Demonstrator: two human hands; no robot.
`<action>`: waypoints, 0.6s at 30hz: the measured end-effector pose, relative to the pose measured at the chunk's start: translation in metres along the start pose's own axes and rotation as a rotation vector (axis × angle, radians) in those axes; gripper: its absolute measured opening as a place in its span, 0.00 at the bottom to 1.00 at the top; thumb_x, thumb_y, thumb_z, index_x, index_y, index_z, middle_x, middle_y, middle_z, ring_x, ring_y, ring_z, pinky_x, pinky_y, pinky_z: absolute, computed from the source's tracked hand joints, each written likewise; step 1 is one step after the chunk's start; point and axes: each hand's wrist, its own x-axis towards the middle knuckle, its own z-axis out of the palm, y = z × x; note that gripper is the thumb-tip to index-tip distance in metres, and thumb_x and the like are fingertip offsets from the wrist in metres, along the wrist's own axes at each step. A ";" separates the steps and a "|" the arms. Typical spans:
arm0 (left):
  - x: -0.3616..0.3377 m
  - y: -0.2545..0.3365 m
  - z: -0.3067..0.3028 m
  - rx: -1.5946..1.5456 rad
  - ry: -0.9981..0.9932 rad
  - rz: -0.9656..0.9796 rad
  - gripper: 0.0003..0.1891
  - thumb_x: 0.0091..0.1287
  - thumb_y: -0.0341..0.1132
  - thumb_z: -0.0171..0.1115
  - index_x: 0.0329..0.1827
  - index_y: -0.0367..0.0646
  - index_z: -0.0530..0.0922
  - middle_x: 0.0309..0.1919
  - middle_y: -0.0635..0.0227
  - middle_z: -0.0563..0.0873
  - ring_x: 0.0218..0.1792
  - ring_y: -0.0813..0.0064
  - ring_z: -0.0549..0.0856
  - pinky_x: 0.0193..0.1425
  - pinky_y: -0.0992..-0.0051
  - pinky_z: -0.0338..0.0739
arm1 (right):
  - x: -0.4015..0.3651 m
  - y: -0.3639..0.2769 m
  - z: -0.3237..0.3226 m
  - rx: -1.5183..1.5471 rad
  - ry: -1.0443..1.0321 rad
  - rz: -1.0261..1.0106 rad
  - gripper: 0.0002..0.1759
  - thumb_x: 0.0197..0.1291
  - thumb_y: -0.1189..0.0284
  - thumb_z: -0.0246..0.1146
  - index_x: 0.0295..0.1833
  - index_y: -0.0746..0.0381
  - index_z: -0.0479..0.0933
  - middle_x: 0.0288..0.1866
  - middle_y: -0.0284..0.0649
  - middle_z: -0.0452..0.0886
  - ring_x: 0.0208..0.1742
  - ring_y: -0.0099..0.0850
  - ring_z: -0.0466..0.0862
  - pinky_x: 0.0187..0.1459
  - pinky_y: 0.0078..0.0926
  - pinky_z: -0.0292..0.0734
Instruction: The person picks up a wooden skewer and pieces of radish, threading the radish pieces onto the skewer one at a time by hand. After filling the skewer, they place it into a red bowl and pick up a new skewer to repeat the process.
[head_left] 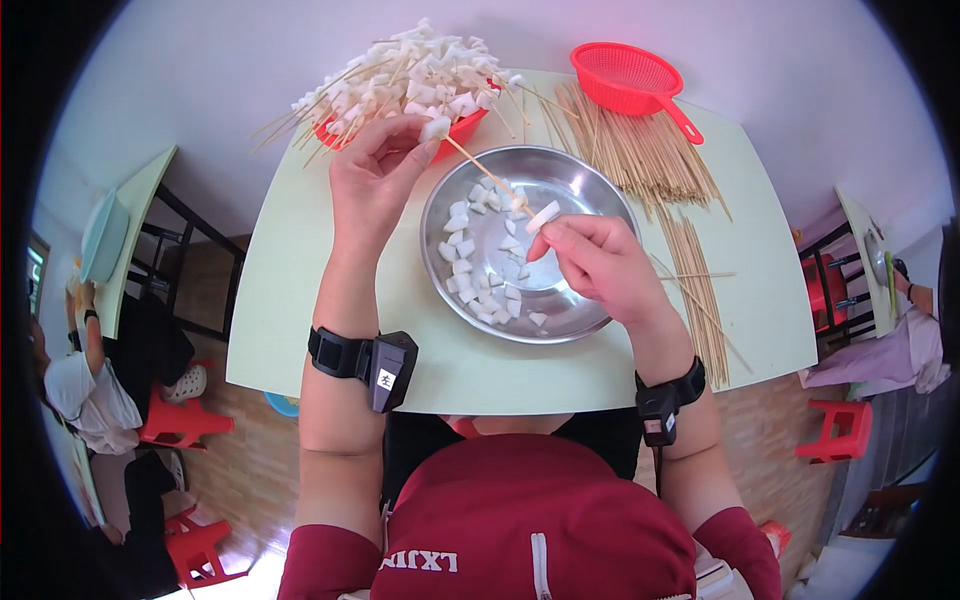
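Over the round metal bowl (590, 318) a thin wooden skewer (475, 163) slants between my two hands. My left hand (383, 170) is closed in a pinch on a white chunk (436, 129) at the skewer's upper end. The fingers of my right hand (595, 262) are pinched at the lower end, beside a white piece (543, 215). A further piece sits on the skewer just above it. Loose white pieces (462, 267) lie in the bowl, mostly at its left side. Behind my left hand, filled skewers (410, 75) are heaped in a red basket (466, 128).
Many bare skewers (640, 150) lie at the table's (290, 330) right back, with more (700, 300) below. A red strainer (625, 75) rests on them. People sit at tables on both sides, near red stools (835, 432).
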 end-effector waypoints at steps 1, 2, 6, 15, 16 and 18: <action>0.000 0.000 0.000 -0.008 0.000 0.001 0.12 0.58 0.22 0.65 0.45 0.34 0.79 0.41 0.65 0.84 0.41 0.78 0.83 0.49 0.78 0.78 | 0.001 0.001 0.004 -0.134 0.074 -0.048 0.11 0.66 0.69 0.56 0.36 0.63 0.81 0.13 0.24 0.63 0.15 0.12 0.58 0.18 0.15 0.51; 0.000 0.002 0.000 -0.008 -0.002 0.002 0.12 0.58 0.22 0.65 0.45 0.34 0.79 0.41 0.65 0.84 0.41 0.78 0.83 0.49 0.78 0.78 | 0.004 0.008 0.007 -0.133 0.076 -0.050 0.11 0.66 0.69 0.56 0.36 0.63 0.81 0.13 0.24 0.63 0.15 0.12 0.58 0.18 0.15 0.51; -0.001 0.004 0.001 0.059 0.030 0.018 0.12 0.58 0.22 0.65 0.45 0.33 0.79 0.41 0.65 0.83 0.41 0.78 0.83 0.48 0.79 0.78 | 0.009 0.027 0.013 -0.595 0.270 -0.515 0.11 0.66 0.69 0.56 0.37 0.63 0.81 0.13 0.23 0.62 0.15 0.12 0.57 0.19 0.14 0.50; -0.003 0.005 0.005 -0.004 0.053 0.049 0.11 0.58 0.21 0.65 0.45 0.35 0.79 0.41 0.67 0.83 0.41 0.78 0.83 0.48 0.79 0.77 | 0.001 0.008 0.010 0.073 0.014 -0.054 0.12 0.67 0.68 0.55 0.40 0.64 0.81 0.14 0.24 0.63 0.16 0.12 0.58 0.18 0.15 0.50; -0.003 0.005 0.006 -0.001 0.052 0.051 0.11 0.58 0.21 0.65 0.45 0.35 0.79 0.41 0.67 0.83 0.42 0.78 0.82 0.48 0.79 0.77 | 0.001 0.008 0.013 -0.165 0.117 -0.108 0.11 0.66 0.67 0.56 0.39 0.63 0.80 0.15 0.25 0.66 0.16 0.12 0.61 0.18 0.16 0.54; -0.002 0.007 0.007 0.034 0.053 0.065 0.11 0.58 0.21 0.64 0.44 0.35 0.79 0.40 0.67 0.83 0.41 0.78 0.83 0.49 0.79 0.78 | 0.007 0.023 0.016 -0.480 0.233 -0.376 0.11 0.66 0.68 0.57 0.39 0.64 0.80 0.15 0.29 0.68 0.16 0.15 0.64 0.18 0.17 0.57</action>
